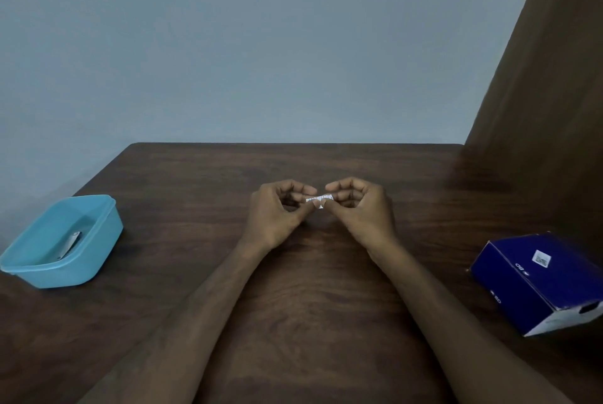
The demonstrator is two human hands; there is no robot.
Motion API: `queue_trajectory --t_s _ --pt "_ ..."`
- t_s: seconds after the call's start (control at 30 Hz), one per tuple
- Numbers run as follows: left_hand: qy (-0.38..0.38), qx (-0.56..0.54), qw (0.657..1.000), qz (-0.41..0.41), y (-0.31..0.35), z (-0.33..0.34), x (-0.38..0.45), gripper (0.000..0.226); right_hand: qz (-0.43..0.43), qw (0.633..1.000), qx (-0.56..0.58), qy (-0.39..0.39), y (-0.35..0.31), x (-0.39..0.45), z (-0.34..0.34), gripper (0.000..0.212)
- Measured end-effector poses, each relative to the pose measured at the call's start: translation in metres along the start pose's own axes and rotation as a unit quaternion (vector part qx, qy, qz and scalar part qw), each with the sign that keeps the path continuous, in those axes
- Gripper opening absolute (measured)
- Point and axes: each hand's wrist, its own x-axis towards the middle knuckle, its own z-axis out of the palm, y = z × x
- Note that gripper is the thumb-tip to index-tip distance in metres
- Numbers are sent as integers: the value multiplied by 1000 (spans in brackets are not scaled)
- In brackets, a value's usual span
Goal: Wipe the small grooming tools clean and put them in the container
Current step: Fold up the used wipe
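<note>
A small white packet (pixel 319 200) with printed marks is held between both hands above the middle of the dark wooden table (pixel 293 289). My left hand (pixel 277 211) pinches its left end with thumb and curled fingers. My right hand (pixel 357 208) pinches its right end the same way. At the table's left stands a light blue plastic container (pixel 98 240). Inside it lies a small silver nail clipper (pixel 70 244).
A dark blue cardboard box (pixel 541 283) with a white label lies tilted at the table's right edge. A brown curtain (pixel 548 93) hangs at the right, and a grey-blue wall runs behind the table's far edge.
</note>
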Motion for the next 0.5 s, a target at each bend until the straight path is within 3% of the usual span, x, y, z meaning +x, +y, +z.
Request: queue_trajectory --t_s 0.13,0.3,0.43,0.5 --pt "26 14 999 32 3 5 -4 12 -116 988 -89 55 -8 -9 4 19" --pt "16 -96 995 -9 5 18 -8 14 -212 959 -144 119 -7 -11 2 21" --pt "40 -208 976 -57 4 21 -5 17 -270 945 -173 66 -6 -12 6 18" --pt "57 -262 960 -83 5 17 -3 18 -261 946 -190 14 -6 -15 10 28"
